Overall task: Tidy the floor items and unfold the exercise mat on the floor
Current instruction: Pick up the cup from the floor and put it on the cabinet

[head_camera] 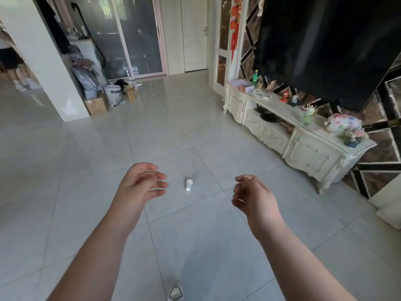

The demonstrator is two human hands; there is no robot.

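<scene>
A small white paper cup [189,184] lies on its side on the grey tiled floor [195,131], between my two raised hands. My left hand [138,185] hovers to the cup's left, fingers loosely spread and holding nothing. My right hand [252,197] hovers to the cup's right with fingers loosely curled, also holding nothing. Both hands are above the floor and apart from the cup. No exercise mat is in view.
A cream TV cabinet [303,146] with ornaments lines the right wall under a large black screen [325,46]. Boxes and bags [102,94] are piled by a white pillar [43,61] at back left. A shoe tip [175,293] shows at the bottom edge.
</scene>
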